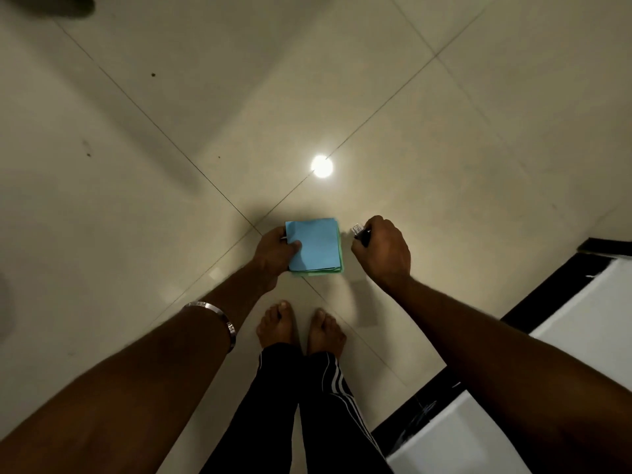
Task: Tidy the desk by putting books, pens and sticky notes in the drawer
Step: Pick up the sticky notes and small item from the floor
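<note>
I look straight down at a tiled floor while standing. My left hand (273, 249) pinches a stack of sticky notes (316, 246), blue on top and green beneath, thumb on the top sheet. Beside it my right hand (384, 249) is curled into a fist around a pen (359, 231). Only the pen's clear end and a short dark part stick out toward the notes. Both hands hang above the floor in front of my bare feet. No desk top or drawer is in sight.
Glossy cream floor tiles (171, 165) fill the view, with a lamp's reflection (321, 166) ahead of the hands. A white piece of furniture with black edging (561, 313) runs along the lower right. My feet (301, 328) stand just below the hands.
</note>
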### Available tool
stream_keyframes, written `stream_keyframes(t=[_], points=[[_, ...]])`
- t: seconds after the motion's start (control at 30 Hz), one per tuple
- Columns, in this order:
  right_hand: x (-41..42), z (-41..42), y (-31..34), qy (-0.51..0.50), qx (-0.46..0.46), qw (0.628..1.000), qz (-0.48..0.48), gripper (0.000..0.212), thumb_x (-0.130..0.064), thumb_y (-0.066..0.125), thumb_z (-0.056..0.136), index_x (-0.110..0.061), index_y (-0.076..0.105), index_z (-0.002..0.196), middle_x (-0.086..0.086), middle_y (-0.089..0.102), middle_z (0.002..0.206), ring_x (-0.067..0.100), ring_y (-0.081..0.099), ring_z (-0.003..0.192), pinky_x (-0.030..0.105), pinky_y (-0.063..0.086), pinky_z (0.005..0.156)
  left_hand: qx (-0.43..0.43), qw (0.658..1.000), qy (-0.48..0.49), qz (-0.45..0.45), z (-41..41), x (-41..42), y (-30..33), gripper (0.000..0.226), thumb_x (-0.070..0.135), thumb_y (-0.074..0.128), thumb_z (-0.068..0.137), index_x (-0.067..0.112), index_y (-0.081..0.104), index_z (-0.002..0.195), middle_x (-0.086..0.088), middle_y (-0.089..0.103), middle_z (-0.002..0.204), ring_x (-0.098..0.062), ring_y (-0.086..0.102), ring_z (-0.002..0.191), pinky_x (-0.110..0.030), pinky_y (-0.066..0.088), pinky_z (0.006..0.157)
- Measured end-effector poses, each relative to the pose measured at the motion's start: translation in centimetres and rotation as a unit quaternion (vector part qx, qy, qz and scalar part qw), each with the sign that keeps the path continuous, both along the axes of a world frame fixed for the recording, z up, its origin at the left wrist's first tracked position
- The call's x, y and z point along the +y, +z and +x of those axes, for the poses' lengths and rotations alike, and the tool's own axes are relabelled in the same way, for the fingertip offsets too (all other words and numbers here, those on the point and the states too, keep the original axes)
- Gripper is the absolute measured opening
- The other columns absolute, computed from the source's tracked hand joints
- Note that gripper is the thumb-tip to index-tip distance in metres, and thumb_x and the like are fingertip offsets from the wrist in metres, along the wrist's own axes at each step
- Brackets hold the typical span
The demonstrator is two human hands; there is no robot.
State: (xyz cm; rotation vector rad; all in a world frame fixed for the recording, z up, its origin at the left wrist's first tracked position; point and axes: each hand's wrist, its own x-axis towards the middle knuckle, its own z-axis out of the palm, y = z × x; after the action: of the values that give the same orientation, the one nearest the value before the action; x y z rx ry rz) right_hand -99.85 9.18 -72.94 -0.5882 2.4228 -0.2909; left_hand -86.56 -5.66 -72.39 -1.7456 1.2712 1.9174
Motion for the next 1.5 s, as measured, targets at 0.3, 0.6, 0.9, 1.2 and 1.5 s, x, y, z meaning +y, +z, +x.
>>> stream_keyframes(t=[0.3,0.6,0.9,1.2,1.5], points=[[-6.2,-0.1,11.6,0.006,0.017,1.0,-0.02,0.022,-0.031,0.058,0.081,-0.013,0.052,0.093,0.003,0.06,0.091,0.027,0.057,0.083,0.034,0.047,0.065,0.028,0.998,0.029,-0.045,0.6,-4.6,10.8,0.031,0.001,0.053,0.091,0.002,0.056,0.122,-0.01,0.057,0.108,-0.026,0.055,0.096,-0.042,0.051,0.084],[-10.0,1.5,20.3,0.053,0.053,0.996,-0.038,0.019,-0.029,0.057,0.082,-0.012,0.053,0.09,0.003,0.061,0.089,0.027,0.058,0.079,0.034,0.049,0.066,0.055,0.993,0.095,-0.051,4.0,-6.0,18.5,0.028,0.001,0.052,0.092,0.002,0.056,0.12,-0.012,0.06,0.109,-0.028,0.06,0.098,-0.033,0.054,0.072],[-12.1,2.0,28.5,0.106,0.057,0.992,-0.049,0.024,-0.031,0.059,0.082,-0.011,0.054,0.094,0.004,0.063,0.092,0.028,0.06,0.084,0.033,0.048,0.067,0.045,0.986,0.149,-0.064,6.3,-6.8,26.8,0.029,0.003,0.051,0.093,0.005,0.057,0.121,-0.011,0.063,0.115,-0.029,0.064,0.102,-0.037,0.055,0.079],[-13.5,3.6,40.7,0.128,0.047,0.988,-0.071,0.023,-0.028,0.059,0.081,-0.009,0.053,0.092,0.006,0.062,0.091,0.029,0.059,0.081,0.032,0.045,0.064,0.036,0.975,0.201,-0.089,9.0,-7.1,39.9,0.03,0.001,0.05,0.093,0.004,0.057,0.122,-0.011,0.064,0.115,-0.027,0.063,0.1,-0.04,0.054,0.086],[-15.3,5.5,50.4,0.188,0.052,0.976,-0.101,0.018,-0.024,0.058,0.082,-0.008,0.051,0.087,0.005,0.06,0.085,0.029,0.057,0.076,0.031,0.043,0.06,0.059,0.957,0.248,-0.137,9.9,-7.5,50.1,0.03,0.003,0.05,0.094,0.005,0.056,0.123,-0.009,0.063,0.113,-0.025,0.063,0.097,-0.035,0.054,0.079]])
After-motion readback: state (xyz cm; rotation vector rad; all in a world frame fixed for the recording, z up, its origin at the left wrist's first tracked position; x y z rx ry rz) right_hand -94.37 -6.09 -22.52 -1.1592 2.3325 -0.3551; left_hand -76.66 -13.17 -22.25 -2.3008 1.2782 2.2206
